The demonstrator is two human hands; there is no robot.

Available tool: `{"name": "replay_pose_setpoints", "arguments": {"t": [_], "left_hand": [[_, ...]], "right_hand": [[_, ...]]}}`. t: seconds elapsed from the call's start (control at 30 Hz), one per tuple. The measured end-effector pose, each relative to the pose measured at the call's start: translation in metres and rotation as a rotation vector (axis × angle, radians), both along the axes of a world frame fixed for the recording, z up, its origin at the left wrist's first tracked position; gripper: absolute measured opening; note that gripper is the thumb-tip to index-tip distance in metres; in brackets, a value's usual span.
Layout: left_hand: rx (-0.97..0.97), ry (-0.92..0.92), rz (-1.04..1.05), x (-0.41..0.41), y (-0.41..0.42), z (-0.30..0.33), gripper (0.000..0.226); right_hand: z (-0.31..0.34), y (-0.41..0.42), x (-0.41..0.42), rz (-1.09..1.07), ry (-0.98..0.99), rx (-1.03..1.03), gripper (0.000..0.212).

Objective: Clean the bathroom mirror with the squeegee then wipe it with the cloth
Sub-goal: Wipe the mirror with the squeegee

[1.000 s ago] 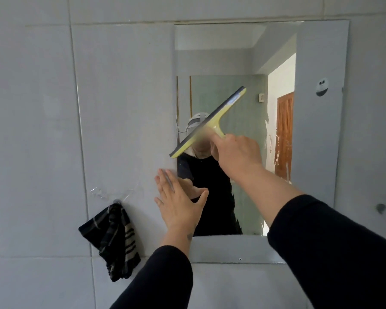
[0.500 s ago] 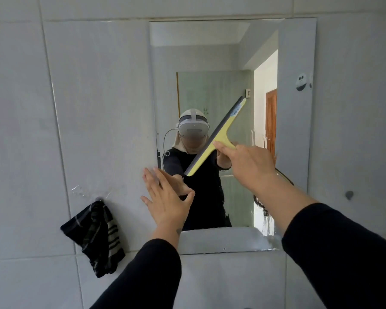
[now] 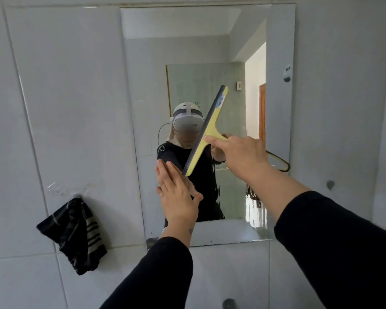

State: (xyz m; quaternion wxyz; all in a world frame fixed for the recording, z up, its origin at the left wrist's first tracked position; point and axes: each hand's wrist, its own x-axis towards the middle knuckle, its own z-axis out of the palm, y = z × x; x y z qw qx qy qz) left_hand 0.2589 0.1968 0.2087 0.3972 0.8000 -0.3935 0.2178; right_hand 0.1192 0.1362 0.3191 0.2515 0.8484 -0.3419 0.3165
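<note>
A rectangular mirror (image 3: 187, 41) hangs on the grey tiled wall. My right hand (image 3: 243, 155) grips the handle of a yellow squeegee (image 3: 207, 130), whose dark rubber blade lies tilted steeply against the glass, top end up and to the right. My left hand (image 3: 176, 195) is pressed flat on the lower part of the mirror, fingers spread, just under the blade's lower end. A black cloth with pale stripes (image 3: 76, 233) hangs from a hook on the wall, left of the mirror and lower down.
Wet streaks (image 3: 254, 204) show in the mirror's lower right. A small round sticker (image 3: 286, 73) sits near its right edge. A grey wall knob (image 3: 330, 184) is right of the mirror and another knob (image 3: 228, 303) below it.
The squeegee has moved right and turned steeper on the glass. My left hand stays flat on the mirror. The view has shifted so the mirror sits more centred.
</note>
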Motion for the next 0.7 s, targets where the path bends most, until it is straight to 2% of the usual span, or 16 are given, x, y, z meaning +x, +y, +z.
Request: {"name": "replay_pose_setpoints", "arguments": {"t": [0.2,0.33,0.43,0.5,0.7], "left_hand": [[0.005,-0.018,-0.008,0.003,0.003,-0.003,0.125],[0.019,-0.036,-0.002,0.005,0.003,-0.004,0.126],[0.003,-0.049,0.04,-0.001,0.001,-0.003,0.118],[-0.018,-0.093,0.043,-0.01,-0.003,0.001,0.112],[0.083,-0.285,-0.017,-0.028,-0.025,0.016,0.118]], "right_hand": [[-0.003,-0.006,-0.001,0.053,-0.005,0.021,0.073],[-0.011,-0.012,-0.022,0.079,-0.064,0.09,0.067],[-0.017,-0.02,-0.044,0.033,-0.081,0.125,0.069],[-0.018,-0.024,-0.048,0.027,-0.072,0.122,0.071],[-0.02,-0.033,-0.058,0.022,-0.08,0.136,0.072]]}}
